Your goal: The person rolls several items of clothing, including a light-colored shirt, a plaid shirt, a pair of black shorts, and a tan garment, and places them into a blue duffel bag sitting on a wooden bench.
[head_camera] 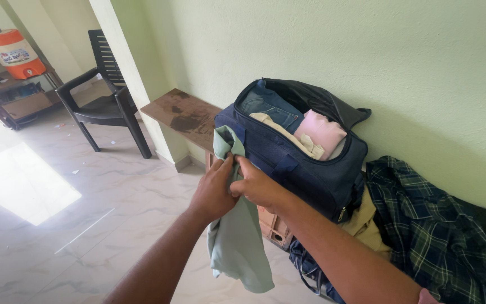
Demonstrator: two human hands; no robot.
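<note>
2 hands, left hand (214, 188) and right hand (257, 186), pinch the pale green garment (237, 236) at mid-frame, closed on its upper fold; it hangs limp, looking light and soft.

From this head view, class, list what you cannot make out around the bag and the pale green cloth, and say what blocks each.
- Pale green cloth: its kind is unclear; the left hand and right hand bunch it.
- Navy bag: its lower contents are hidden under the jeans and pink cloth.
- Plaid shirt: cut off by the right and bottom edges.
- Crate under the bag: mostly hidden by the right forearm.
</note>
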